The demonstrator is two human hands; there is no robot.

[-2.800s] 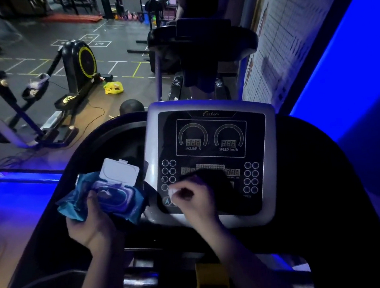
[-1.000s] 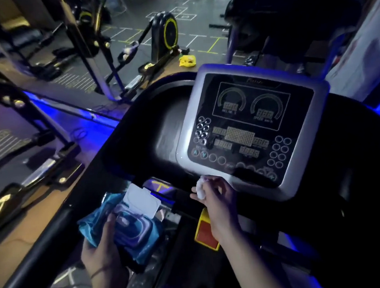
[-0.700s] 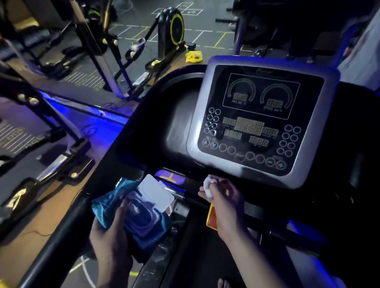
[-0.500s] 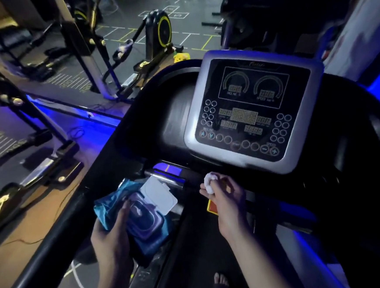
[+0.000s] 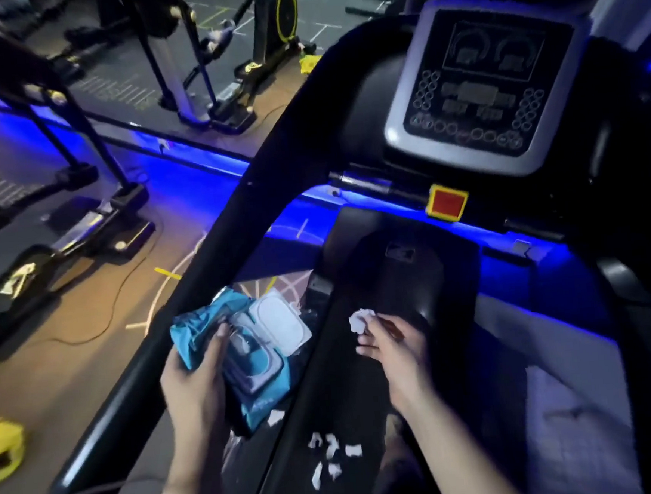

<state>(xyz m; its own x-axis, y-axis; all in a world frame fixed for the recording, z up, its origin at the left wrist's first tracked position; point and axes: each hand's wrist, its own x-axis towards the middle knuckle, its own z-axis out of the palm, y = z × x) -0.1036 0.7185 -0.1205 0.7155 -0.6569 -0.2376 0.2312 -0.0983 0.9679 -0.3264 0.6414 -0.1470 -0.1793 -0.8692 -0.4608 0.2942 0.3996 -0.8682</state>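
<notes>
Nearest, wipe scraps [image 5: 329,452] lie on the treadmill belt [image 5: 339,394]. The fingers of my left hand [image 5: 194,378] curl round the open wet-wipe pack [image 5: 254,355]. Those of my right hand [image 5: 392,345] pinch the balled wipe [image 5: 359,319], now lowered from the console [image 5: 479,90] to above the belt; console wiping appears complete.

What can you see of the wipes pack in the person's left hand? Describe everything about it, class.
The wipes pack is a soft, crinkled blue plastic pouch with a purplish hard frame round its opening. Its white flip lid stands open, swung toward the far side. The pack is held tilted, just left of the treadmill belt, by the left hand, whose thumb lies across the top beside the opening. Nothing else plainly touches it.
</notes>
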